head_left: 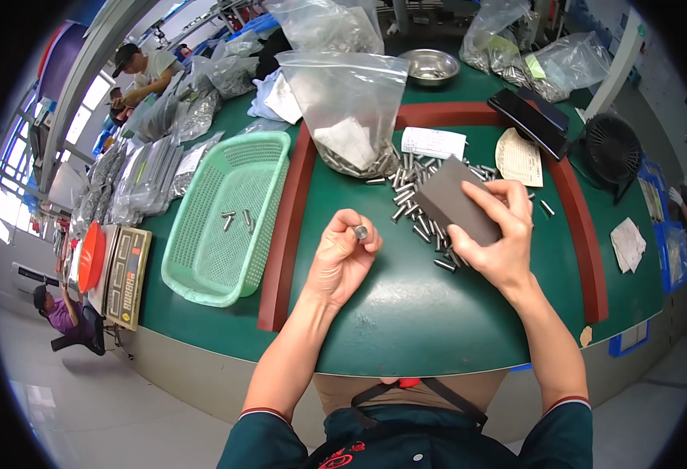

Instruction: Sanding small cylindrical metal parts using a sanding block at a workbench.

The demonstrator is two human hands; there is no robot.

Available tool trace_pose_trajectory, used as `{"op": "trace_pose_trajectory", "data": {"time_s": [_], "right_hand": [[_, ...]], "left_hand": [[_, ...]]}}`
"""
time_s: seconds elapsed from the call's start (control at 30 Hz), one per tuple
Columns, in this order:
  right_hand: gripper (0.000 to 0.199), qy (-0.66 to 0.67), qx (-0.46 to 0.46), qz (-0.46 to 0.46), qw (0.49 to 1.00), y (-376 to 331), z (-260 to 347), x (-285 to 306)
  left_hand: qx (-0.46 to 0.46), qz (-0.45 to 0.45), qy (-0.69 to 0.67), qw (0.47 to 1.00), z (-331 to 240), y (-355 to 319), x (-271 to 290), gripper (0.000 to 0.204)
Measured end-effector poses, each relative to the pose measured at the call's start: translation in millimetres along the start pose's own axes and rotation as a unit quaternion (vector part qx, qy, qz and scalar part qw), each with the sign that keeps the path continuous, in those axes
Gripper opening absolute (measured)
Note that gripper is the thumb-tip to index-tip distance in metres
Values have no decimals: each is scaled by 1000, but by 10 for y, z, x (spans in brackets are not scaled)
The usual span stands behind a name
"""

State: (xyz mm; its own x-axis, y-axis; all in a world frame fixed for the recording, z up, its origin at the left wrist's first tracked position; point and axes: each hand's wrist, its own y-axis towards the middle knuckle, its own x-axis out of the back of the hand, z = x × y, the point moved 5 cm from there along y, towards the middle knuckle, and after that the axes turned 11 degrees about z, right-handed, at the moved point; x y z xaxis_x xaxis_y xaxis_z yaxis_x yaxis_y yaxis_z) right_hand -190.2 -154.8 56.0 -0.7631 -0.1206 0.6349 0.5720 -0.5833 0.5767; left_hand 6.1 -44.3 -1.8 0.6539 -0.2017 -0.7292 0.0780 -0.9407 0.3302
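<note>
My left hand [346, 254] is closed around a small metal pin [361, 232], its round end turned up between thumb and fingers. My right hand [501, 233] grips a dark grey-brown rectangular block [459, 202], which looks like a sanding sponge, thumb on the near side and fingers over the far one. The block hangs tilted above a loose heap of metal pins [410, 209] and hides part of it. To the left, a light green plastic basket [264, 234] contains a few pins.
Dark red strips [287, 258] frame the work area on the green table [406, 336]. A clear bag of pins [351, 109], a steel bowl [431, 69], a phone [524, 119], paper slips [434, 142] and a black fan [610, 148] stand around it. A scale [128, 273] sits far left.
</note>
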Motion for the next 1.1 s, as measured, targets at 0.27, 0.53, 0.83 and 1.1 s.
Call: {"op": "trace_pose_trajectory", "data": {"time_s": [0.27,0.53,0.83,1.1], "right_hand": [[57,-32,26,17,999,6,167,0],[64,5,115,-14,993,-60,320,-59],[63,-25,106,-107,988,-9,78,-79],[67,-59,116,-106,986,55,127,-166]], "left_hand": [[10,-3,-92,996,58,5,102,20],[45,-36,-113,992,174,18,41,26],[150,39,-144,977,400,20,-148,26],[164,42,-99,981,354,-3,-183,22]]}}
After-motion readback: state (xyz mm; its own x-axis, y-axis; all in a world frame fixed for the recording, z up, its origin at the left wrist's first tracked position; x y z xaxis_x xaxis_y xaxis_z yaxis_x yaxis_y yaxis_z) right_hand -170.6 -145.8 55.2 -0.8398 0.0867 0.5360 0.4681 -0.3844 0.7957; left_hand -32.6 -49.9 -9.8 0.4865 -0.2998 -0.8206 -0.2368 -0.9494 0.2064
